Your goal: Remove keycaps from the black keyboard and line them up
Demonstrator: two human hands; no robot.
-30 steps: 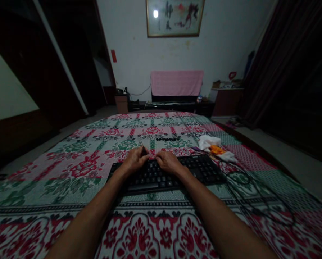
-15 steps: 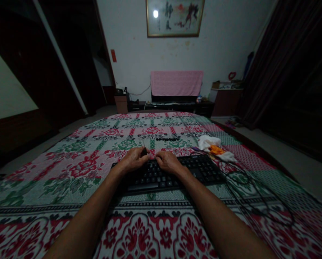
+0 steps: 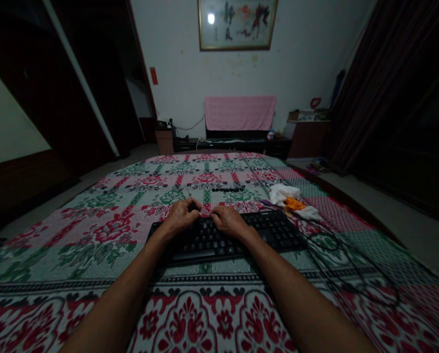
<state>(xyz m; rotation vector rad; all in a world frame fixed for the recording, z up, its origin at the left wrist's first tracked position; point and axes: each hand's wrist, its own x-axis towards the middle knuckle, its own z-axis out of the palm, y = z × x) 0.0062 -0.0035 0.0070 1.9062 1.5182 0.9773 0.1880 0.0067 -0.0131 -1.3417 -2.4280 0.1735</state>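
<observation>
A black keyboard (image 3: pixel 219 243) lies flat on the patterned bedspread, several of its keys covered by my hands. My left hand (image 3: pixel 181 215) is over its upper left part, fingers closed around a small dark tool (image 3: pixel 193 206); a thin tip seems to rise from it, too faint to name. My right hand (image 3: pixel 227 219) rests over the keyboard's upper middle, fingers curled down near its back edge. Anything between those fingertips is hidden. Beyond the hands, a row of small black pieces (image 3: pixel 227 189), perhaps keycaps, lies on the bedspread.
To the right of the keyboard sit a crumpled white and orange cloth or bag (image 3: pixel 293 200) and a looped black cable (image 3: pixel 351 274). The floral bedspread (image 3: pixel 105 264) spreads all around. At the far wall, a pink towel (image 3: pixel 240 113) covers a screen on a low cabinet.
My left hand has shifted slightly left, away from my right hand, with the dark tool in it. The keyboard's left end has moved slightly left. My right hand has barely moved.
</observation>
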